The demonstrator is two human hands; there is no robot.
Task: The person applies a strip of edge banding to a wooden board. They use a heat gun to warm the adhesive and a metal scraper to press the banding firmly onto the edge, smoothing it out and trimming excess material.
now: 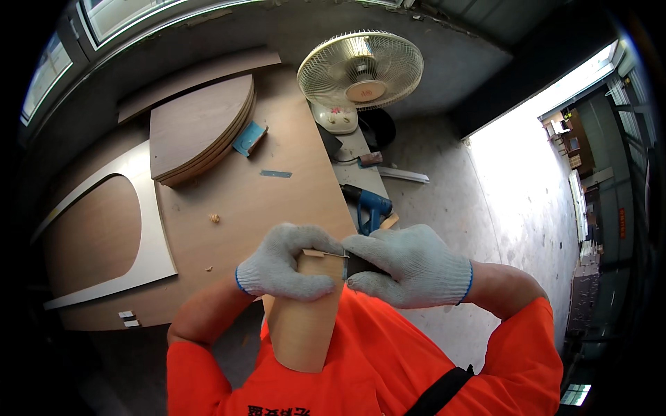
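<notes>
We are working at a tabletop [277, 208]. By its near right corner, our left hand [288, 267] is gripping a board [305, 322]; our right hand [413, 267] is holding a dark tool [361, 266] at the board's side. A power tool [374, 206] is lying past the tabletop's right edge; panels [201, 128] are lying stacked toward its far edge.

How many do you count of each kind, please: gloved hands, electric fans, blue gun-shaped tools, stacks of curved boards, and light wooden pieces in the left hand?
Left gloved hand and right gloved hand: 2
Electric fan: 1
Blue gun-shaped tool: 1
Stack of curved boards: 1
Light wooden piece: 1
Total: 6
</notes>
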